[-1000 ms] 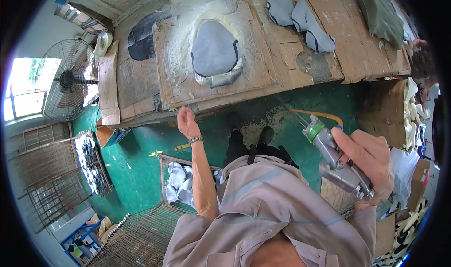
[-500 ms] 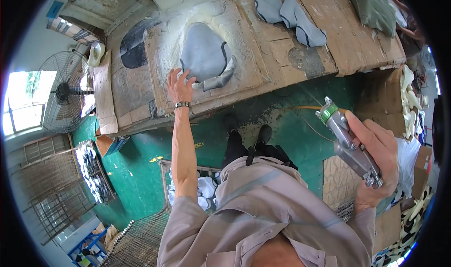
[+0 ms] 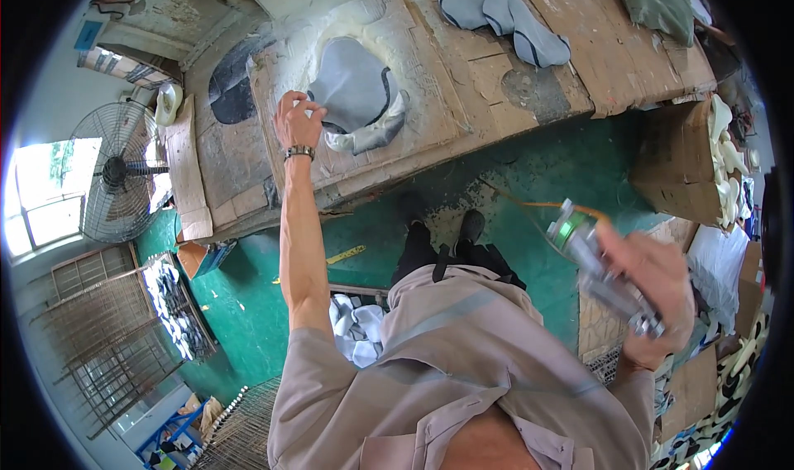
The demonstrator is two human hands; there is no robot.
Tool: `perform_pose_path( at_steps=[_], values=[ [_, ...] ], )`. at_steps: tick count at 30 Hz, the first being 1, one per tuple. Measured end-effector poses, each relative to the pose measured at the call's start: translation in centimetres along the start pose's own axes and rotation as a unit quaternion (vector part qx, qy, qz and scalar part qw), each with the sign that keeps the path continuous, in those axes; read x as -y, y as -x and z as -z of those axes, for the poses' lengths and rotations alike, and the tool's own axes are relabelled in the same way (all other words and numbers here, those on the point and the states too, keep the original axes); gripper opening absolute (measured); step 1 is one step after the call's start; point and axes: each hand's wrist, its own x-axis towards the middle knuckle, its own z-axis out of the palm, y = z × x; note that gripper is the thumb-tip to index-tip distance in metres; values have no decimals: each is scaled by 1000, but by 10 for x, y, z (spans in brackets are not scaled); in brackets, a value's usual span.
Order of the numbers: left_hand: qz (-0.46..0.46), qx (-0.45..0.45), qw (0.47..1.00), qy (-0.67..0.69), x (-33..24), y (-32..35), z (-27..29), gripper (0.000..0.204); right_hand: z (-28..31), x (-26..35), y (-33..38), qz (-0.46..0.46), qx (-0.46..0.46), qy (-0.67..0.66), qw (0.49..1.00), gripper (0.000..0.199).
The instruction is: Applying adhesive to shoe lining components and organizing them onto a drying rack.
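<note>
A grey fabric piece [image 3: 351, 81] with dark edging lies on the cardboard-covered bench, inside a ring of pale, crusted residue. My left hand [image 3: 297, 123] is at its left edge, thumb and fingers pinched together on the fabric's rim. Along the lower right of the piece, a curled flap [image 3: 380, 136] shows a whitish underside. Out to the right, over the floor, my right hand [image 3: 657, 284] is wrapped round a silver spray gun [image 3: 600, 263] with a green ring near its nozzle. Motion blurs this hand and the gun slightly.
Several grey fabric pieces [image 3: 504, 19] lie farther right on the bench [image 3: 463, 114]. A yellowish hose [image 3: 538, 204] runs near the gun. At right stands a cardboard box [image 3: 674, 168] of pale foam shapes. A large fan [image 3: 116, 171] and wire racks [image 3: 107, 338] are at left.
My left hand has shifted along the fabric's left edge, its fingers going from spread to pinched. The curled flap shows more whitish underside. The spray gun has moved slightly down and left.
</note>
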Motion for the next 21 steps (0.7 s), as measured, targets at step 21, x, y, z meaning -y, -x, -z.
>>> perform_pose_path(
  at_steps=[21],
  values=[
    [-260, -120, 957, -50, -178, -167, 92, 13, 2, -61, 55, -37, 25, -112, 993, 70]
  ],
)
